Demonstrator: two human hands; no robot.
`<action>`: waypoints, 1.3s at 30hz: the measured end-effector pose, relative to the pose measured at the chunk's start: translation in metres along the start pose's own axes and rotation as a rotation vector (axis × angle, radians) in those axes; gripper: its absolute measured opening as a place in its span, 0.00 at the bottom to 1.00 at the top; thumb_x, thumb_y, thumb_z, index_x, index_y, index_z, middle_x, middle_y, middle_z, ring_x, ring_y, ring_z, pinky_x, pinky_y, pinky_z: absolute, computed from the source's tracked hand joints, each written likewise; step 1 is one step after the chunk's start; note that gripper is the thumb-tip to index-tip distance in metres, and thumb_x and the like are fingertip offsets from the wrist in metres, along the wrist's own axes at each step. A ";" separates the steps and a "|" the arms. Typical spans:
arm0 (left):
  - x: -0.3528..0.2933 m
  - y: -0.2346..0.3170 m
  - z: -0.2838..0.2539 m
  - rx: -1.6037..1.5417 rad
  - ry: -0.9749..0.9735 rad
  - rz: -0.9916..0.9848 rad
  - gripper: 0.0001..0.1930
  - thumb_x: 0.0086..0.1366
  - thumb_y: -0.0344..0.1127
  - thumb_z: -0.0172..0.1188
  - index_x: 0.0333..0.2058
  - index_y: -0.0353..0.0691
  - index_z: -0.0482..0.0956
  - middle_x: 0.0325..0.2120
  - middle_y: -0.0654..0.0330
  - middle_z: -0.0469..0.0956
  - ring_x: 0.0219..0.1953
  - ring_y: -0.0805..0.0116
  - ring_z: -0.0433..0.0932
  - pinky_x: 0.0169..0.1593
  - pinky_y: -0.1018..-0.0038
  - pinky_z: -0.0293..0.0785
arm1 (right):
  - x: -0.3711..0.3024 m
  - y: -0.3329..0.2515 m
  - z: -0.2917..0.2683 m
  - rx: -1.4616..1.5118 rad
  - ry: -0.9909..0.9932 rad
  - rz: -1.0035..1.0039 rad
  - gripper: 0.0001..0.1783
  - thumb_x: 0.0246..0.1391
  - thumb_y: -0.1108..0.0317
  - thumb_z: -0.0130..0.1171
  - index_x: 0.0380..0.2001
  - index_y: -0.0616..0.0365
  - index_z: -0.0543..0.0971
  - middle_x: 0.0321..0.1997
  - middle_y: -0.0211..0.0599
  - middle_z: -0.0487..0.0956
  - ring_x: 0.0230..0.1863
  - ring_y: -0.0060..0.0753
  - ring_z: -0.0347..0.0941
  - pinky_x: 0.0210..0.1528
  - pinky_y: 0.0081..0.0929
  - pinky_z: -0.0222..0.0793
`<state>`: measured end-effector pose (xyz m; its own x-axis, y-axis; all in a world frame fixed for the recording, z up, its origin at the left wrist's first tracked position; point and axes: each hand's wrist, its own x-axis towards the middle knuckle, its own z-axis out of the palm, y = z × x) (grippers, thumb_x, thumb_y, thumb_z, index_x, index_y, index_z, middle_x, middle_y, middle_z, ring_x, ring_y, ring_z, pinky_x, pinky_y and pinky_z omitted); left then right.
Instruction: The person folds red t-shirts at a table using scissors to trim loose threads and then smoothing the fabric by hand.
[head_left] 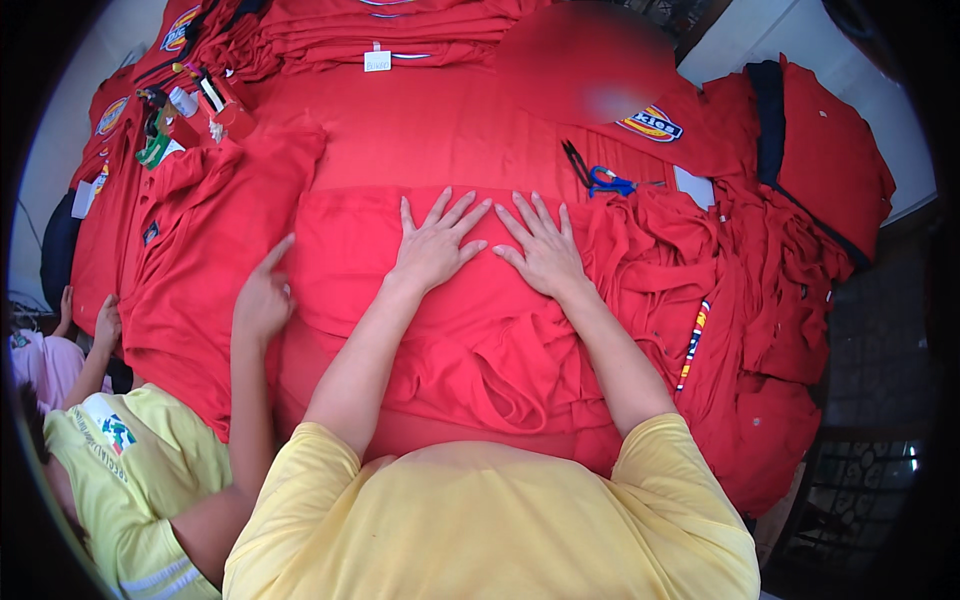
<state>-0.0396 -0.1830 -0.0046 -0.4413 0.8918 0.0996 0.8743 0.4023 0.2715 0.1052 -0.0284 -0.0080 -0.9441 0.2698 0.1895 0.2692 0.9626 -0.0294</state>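
A red garment [350, 240] lies spread on the red-covered table before me, smooth at its far end and bunched in folds nearer my body. My left hand [435, 243] rests flat on it, palm down with fingers spread. Beside it my right hand [545, 245] lies flat the same way, the two thumbs pointing at each other with a small gap between them. Neither hand grips anything. Just right of my right hand, crumpled red garments [650, 250] lie in a loose heap.
Blue-handled scissors [610, 182] lie beyond my right hand. A striped strip [692, 345] lies on the right heap. Folded red clothes [310, 45] are stacked at the back. A red box of small tools [232, 118] stands far left. A co-worker's hand [263, 300] reaches in from the left.
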 end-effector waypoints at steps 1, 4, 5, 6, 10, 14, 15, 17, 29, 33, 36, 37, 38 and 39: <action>0.001 0.001 -0.001 0.013 -0.034 -0.003 0.36 0.63 0.62 0.50 0.67 0.65 0.52 0.68 0.74 0.53 0.71 0.65 0.44 0.66 0.35 0.29 | -0.001 0.000 0.001 -0.033 0.003 -0.018 0.40 0.58 0.36 0.43 0.68 0.44 0.56 0.73 0.35 0.51 0.74 0.43 0.41 0.71 0.59 0.32; 0.002 0.006 -0.004 0.048 -0.081 -0.029 0.33 0.64 0.62 0.48 0.66 0.66 0.54 0.69 0.74 0.48 0.72 0.64 0.40 0.66 0.35 0.29 | -0.001 -0.001 0.000 0.003 -0.026 0.053 0.39 0.58 0.37 0.46 0.68 0.40 0.56 0.74 0.33 0.49 0.75 0.42 0.39 0.70 0.59 0.31; 0.002 0.007 -0.005 0.057 -0.089 -0.040 0.33 0.64 0.62 0.48 0.66 0.66 0.54 0.69 0.73 0.47 0.72 0.63 0.40 0.66 0.35 0.29 | -0.001 -0.002 -0.001 -0.005 -0.018 0.058 0.39 0.58 0.37 0.45 0.68 0.41 0.57 0.74 0.34 0.50 0.75 0.43 0.39 0.70 0.60 0.32; 0.001 0.007 -0.006 0.055 -0.083 -0.046 0.33 0.64 0.62 0.48 0.66 0.66 0.54 0.69 0.73 0.47 0.72 0.63 0.39 0.66 0.35 0.29 | -0.001 -0.003 -0.002 -0.014 -0.011 0.063 0.39 0.58 0.36 0.44 0.68 0.42 0.57 0.74 0.35 0.50 0.74 0.44 0.40 0.70 0.60 0.32; -0.001 0.006 -0.005 0.038 -0.069 -0.060 0.34 0.63 0.62 0.48 0.66 0.65 0.54 0.69 0.74 0.47 0.72 0.64 0.39 0.67 0.37 0.29 | -0.001 -0.006 -0.005 0.000 0.008 0.080 0.40 0.57 0.36 0.45 0.67 0.44 0.58 0.74 0.38 0.50 0.74 0.44 0.41 0.70 0.60 0.33; -0.004 0.005 -0.005 0.027 -0.043 -0.076 0.36 0.63 0.62 0.48 0.67 0.61 0.53 0.69 0.73 0.47 0.72 0.64 0.39 0.67 0.38 0.29 | -0.002 -0.005 -0.001 -0.003 0.038 0.065 0.41 0.57 0.36 0.46 0.67 0.48 0.58 0.73 0.41 0.51 0.74 0.44 0.42 0.70 0.60 0.33; -0.004 0.004 -0.004 0.028 -0.037 -0.074 0.36 0.63 0.62 0.48 0.67 0.60 0.53 0.69 0.73 0.47 0.72 0.65 0.39 0.67 0.38 0.29 | -0.002 -0.005 -0.003 -0.009 0.041 0.064 0.42 0.57 0.36 0.46 0.67 0.49 0.58 0.73 0.41 0.51 0.74 0.44 0.43 0.70 0.60 0.33; -0.003 0.006 -0.001 0.031 -0.024 -0.068 0.37 0.63 0.63 0.48 0.67 0.57 0.53 0.69 0.73 0.47 0.72 0.65 0.39 0.67 0.38 0.30 | -0.003 -0.005 -0.004 -0.014 0.045 0.060 0.42 0.57 0.37 0.47 0.67 0.51 0.58 0.73 0.41 0.52 0.74 0.44 0.43 0.70 0.60 0.32; -0.019 -0.008 0.011 -0.051 0.357 -0.008 0.32 0.60 0.51 0.58 0.60 0.47 0.65 0.63 0.59 0.61 0.67 0.57 0.53 0.68 0.48 0.43 | -0.002 -0.007 -0.008 0.031 -0.030 0.082 0.41 0.57 0.40 0.48 0.68 0.50 0.56 0.73 0.40 0.50 0.75 0.42 0.38 0.71 0.57 0.30; -0.027 -0.014 0.013 -0.174 0.389 -0.271 0.31 0.56 0.44 0.63 0.57 0.41 0.67 0.58 0.51 0.66 0.65 0.54 0.57 0.68 0.51 0.46 | -0.001 -0.005 -0.004 0.022 -0.004 0.074 0.41 0.57 0.40 0.49 0.68 0.49 0.56 0.73 0.40 0.50 0.75 0.42 0.38 0.71 0.57 0.30; -0.027 -0.021 0.017 -0.196 0.413 -0.267 0.39 0.57 0.50 0.62 0.62 0.40 0.59 0.59 0.49 0.65 0.67 0.54 0.54 0.68 0.50 0.42 | 0.000 -0.005 -0.004 0.027 0.001 0.070 0.41 0.57 0.40 0.49 0.67 0.49 0.57 0.73 0.40 0.51 0.75 0.42 0.39 0.71 0.57 0.30; -0.028 -0.024 0.016 -0.223 0.391 -0.287 0.43 0.56 0.53 0.62 0.64 0.40 0.55 0.61 0.51 0.64 0.68 0.54 0.53 0.69 0.48 0.39 | 0.000 -0.006 -0.006 0.033 -0.003 0.073 0.41 0.57 0.40 0.49 0.67 0.49 0.57 0.73 0.40 0.51 0.75 0.42 0.39 0.71 0.57 0.30; -0.030 -0.025 0.011 -0.245 0.365 -0.304 0.47 0.56 0.56 0.63 0.67 0.41 0.50 0.62 0.53 0.64 0.69 0.55 0.51 0.69 0.47 0.36 | 0.000 -0.007 -0.007 0.043 -0.005 0.079 0.41 0.57 0.40 0.50 0.67 0.49 0.57 0.73 0.40 0.51 0.75 0.42 0.39 0.71 0.57 0.30; -0.031 -0.022 -0.003 -0.206 0.297 -0.332 0.50 0.55 0.57 0.64 0.67 0.41 0.46 0.63 0.56 0.62 0.69 0.54 0.49 0.68 0.45 0.33 | -0.001 -0.007 -0.007 0.043 -0.007 0.087 0.41 0.57 0.40 0.49 0.67 0.49 0.57 0.73 0.40 0.51 0.75 0.42 0.39 0.71 0.57 0.30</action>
<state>-0.0457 -0.2201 -0.0113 -0.7542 0.6128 0.2359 0.6317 0.5789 0.5157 0.1055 -0.0355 -0.0014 -0.9188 0.3527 0.1774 0.3422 0.9355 -0.0877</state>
